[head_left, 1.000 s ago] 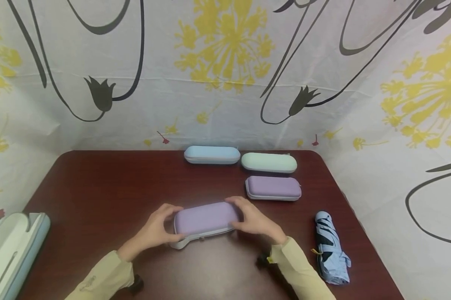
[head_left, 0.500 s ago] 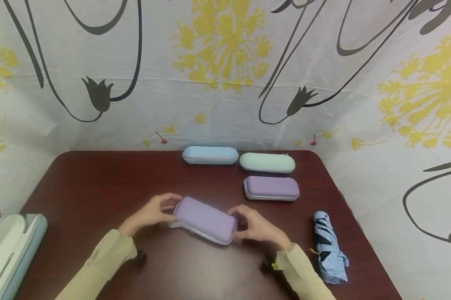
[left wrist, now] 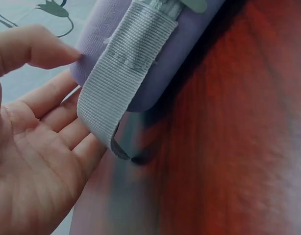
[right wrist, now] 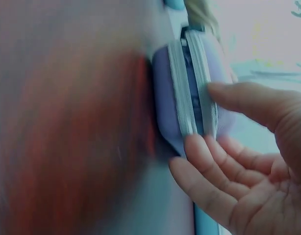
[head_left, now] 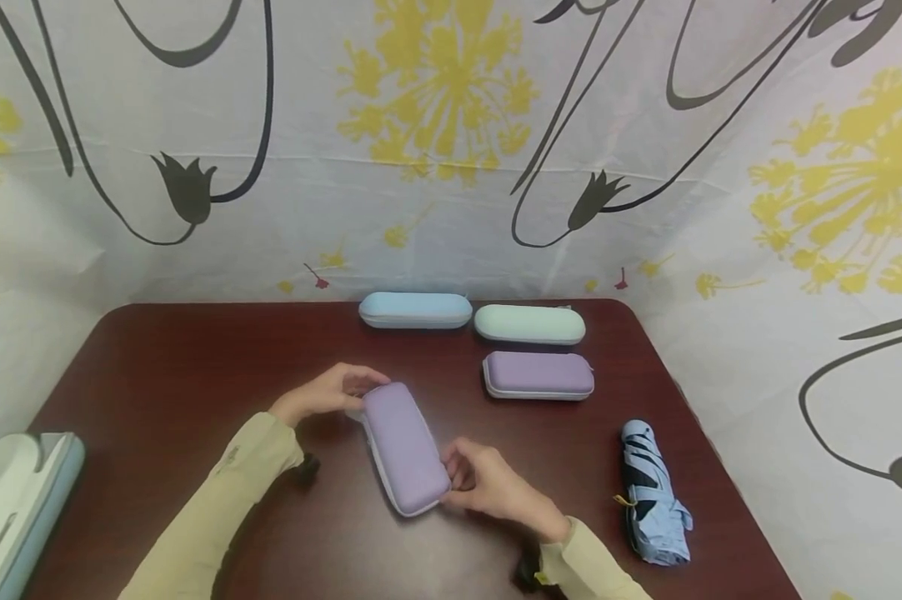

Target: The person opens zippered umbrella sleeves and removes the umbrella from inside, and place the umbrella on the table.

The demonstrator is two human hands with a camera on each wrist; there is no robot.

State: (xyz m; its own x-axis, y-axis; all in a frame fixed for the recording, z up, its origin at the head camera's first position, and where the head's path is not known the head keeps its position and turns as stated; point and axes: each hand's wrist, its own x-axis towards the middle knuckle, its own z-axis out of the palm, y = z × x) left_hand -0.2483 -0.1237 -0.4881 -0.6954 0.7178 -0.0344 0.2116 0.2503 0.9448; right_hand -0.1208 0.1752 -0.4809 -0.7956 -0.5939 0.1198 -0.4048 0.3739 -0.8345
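The left forearm (head_left: 218,492), sleeved in pale yellow, rises from between 7 and 8 o'clock and points toward 1; the wrist bends so that the left hand (head_left: 320,393), at 8 o'clock, reaches between 2 and 3. The right forearm (head_left: 592,558), sleeved alike, comes from 5 o'clock, and the right hand (head_left: 496,487) points toward 10. Each hand pinches between thumb and fingers. In the left wrist view the left palm (left wrist: 33,156) faces the camera, the left thumb (left wrist: 47,51) pointing to 3 o'clock. In the right wrist view the right thumb (right wrist: 253,100) points between 9 and 10.
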